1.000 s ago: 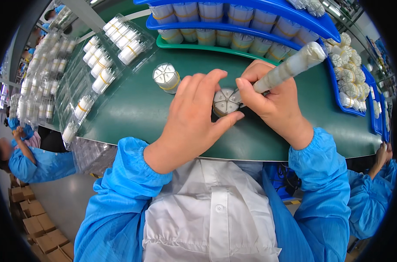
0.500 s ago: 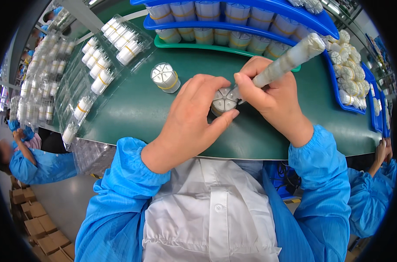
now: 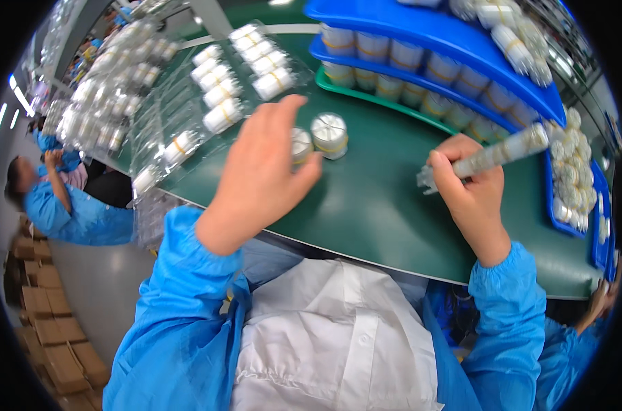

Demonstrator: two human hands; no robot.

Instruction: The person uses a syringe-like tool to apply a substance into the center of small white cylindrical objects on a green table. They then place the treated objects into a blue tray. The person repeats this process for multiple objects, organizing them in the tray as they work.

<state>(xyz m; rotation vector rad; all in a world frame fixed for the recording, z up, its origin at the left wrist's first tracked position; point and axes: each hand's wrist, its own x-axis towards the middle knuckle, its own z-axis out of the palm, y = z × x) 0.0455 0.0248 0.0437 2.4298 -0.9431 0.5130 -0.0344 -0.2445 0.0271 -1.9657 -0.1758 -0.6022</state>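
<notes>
Your hands work over a broad dark green desk (image 3: 386,198) whose near edge curves just in front of your forearms, with bare green surface lying open between the two hands and out past your right wrist. Beyond the hands, stacked blue trays (image 3: 434,31) and a green tray (image 3: 393,106) under them hold rows of banded white bundles and close off the far side. Left of your left hand, clear plastic trays (image 3: 181,89) of the same white bundles cover the desk right to its edge, so that side is crowded. Past the right hand, a blue bin (image 3: 574,192) of loose white pieces sits at the desk's right end. Below the desk to your left, a person in a blue coat (image 3: 57,205) sits near stacked cardboard boxes (image 3: 47,322) on the floor. Your right hand (image 3: 472,195) is clenched around a long clear sleeve of white pieces (image 3: 492,157), held slanting up toward the blue bin. Your left hand (image 3: 263,171) reaches forward with fingers spread, its fingertips closing on a small banded white bundle (image 3: 300,145); whether it is gripped or only touched, you cannot tell. A second small bundle (image 3: 330,135) stands upright just beside it, on the far side.
</notes>
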